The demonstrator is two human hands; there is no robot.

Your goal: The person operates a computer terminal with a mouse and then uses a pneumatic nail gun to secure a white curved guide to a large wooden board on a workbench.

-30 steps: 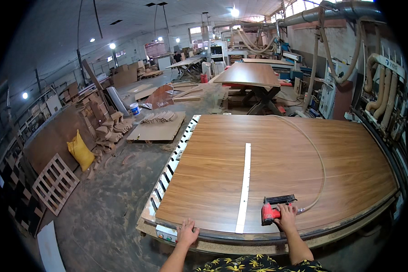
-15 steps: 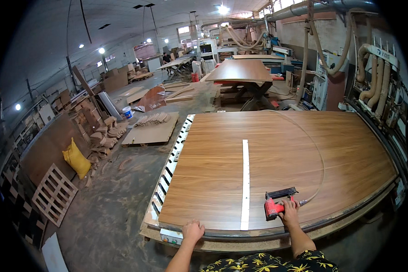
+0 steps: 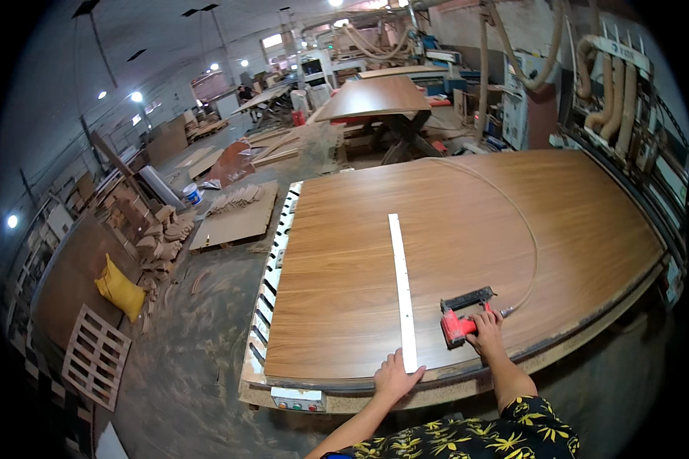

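Observation:
A red and black nail gun [image 3: 457,328] lies on its side on a wood-grain panel [image 3: 337,252]. My right hand [image 3: 486,334] has its fingers wrapped around the grip, and a thin air hose [image 3: 535,260] curves away from it over the panel. A long white strip [image 3: 403,298] with small marks along it lies across the panel, to the left of the nail gun. At the strip's near end, by the panel's front edge, my left hand [image 3: 395,378] closes on it, fingertips at its left side and thumb at its right.
A control box [image 3: 298,399] with buttons hangs at the table's front left. A slotted white rail [image 3: 272,283] runs along the left side. Machinery with hoses [image 3: 620,92] stands at the right. On the floor at left are a yellow sack [image 3: 120,287], a pallet [image 3: 96,356] and wood offcuts.
My left hand has moved right, from the panel's front edge to the near end of the white strip. My right hand keeps hold of the nail gun. The head view has turned slightly.

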